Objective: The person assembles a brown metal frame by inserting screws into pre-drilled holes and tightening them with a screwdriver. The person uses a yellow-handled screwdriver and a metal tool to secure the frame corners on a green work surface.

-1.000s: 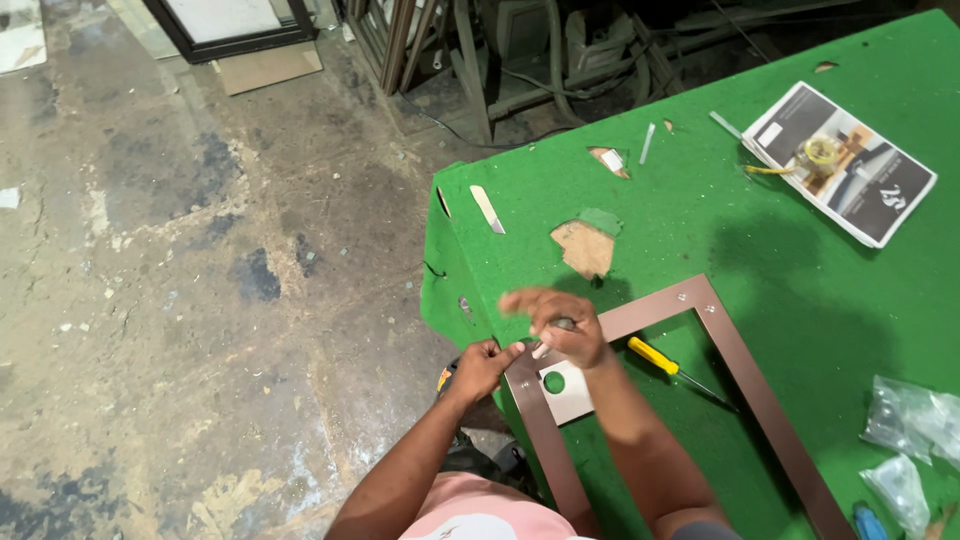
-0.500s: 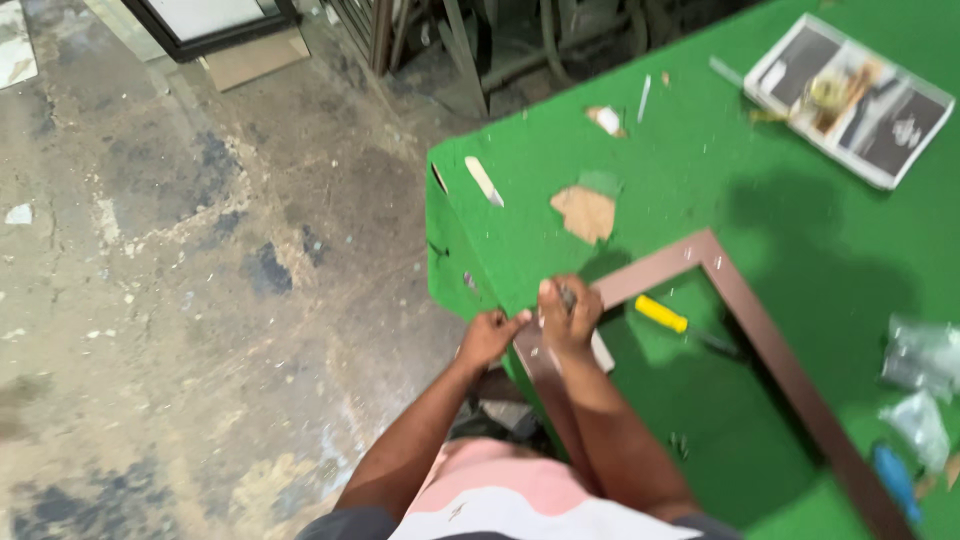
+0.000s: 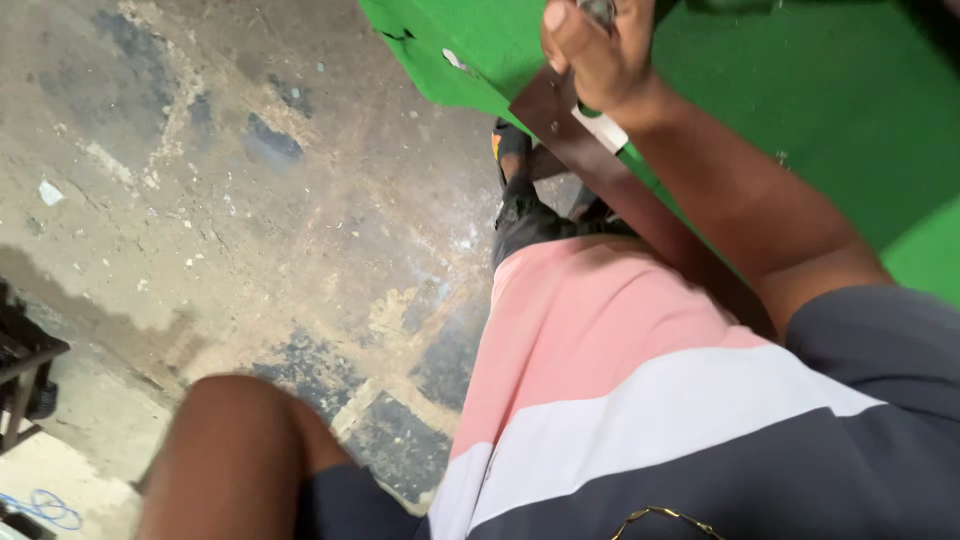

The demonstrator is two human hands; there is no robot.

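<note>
Nearest the camera, a striped shirt [image 3: 640, 400] in pink, white and dark grey, filling the lower right, with a thin gold-coloured curved piece at its bottom edge, too little shown to name. Left of the shirt, a bare upper arm or elbow [image 3: 235, 455], blurred, leading out of frame; left hand not in view, so no telling whether spread or closed. Up from the shirt, a bare right forearm running toward the top edge, ending in the right hand [image 3: 600, 55], fingers curled and pressed together around a small dark grey object [image 3: 598, 10], cut off by the frame edge and too little visible to name. Directly under that hand, the brown metal frame bar [image 3: 560, 125], slanting down from the corner of the green worktop [image 3: 800, 90] toward the shirt, its lower stretch hidden behind the forearm. Beside the bar, just under the wrist, a small white piece [image 3: 600, 130] lying at the worktop's edge. Green covering draped over the worktop's near corner, with a small pale scrap [image 3: 455, 60] on it left of the hand. Below the worktop's corner, a dark shoe or foot [image 3: 515, 150] with an orange mark, only partly visible. Beyond and left of the worktop, a worn, stained concrete floor [image 3: 250, 180] with specks of debris, and at the far left edge a dark piece of furniture [image 3: 25, 360].
</note>
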